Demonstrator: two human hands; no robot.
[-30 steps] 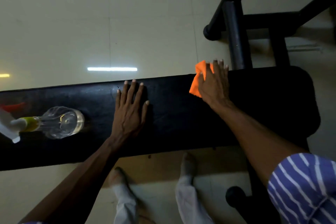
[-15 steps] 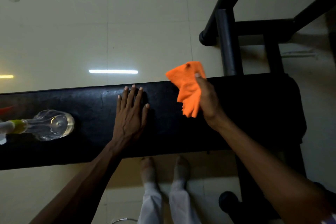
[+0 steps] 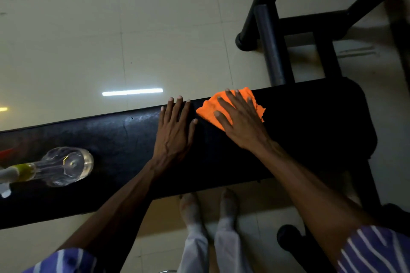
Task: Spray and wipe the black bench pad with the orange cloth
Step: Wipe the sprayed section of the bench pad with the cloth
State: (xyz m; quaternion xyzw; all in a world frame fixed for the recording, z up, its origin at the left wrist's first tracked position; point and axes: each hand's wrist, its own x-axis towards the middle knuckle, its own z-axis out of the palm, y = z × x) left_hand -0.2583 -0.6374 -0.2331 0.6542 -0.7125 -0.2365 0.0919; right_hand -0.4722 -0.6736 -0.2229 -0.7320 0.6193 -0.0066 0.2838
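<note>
Cloth (image 3: 210, 109), bright orange, crumpled under flat right hand (image 3: 240, 121).

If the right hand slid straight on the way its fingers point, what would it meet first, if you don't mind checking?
The right hand, flat on the orange cloth, points toward the far edge of the black bench pad. It would run off that edge; beyond it only bare floor tile shows, though depth is unclear.

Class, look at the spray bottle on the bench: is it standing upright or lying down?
Upright. The spray bottle stands on the black bench pad; the wide view from above stretches it sideways, its round base to the right, its nozzle at the frame's left edge.
</note>
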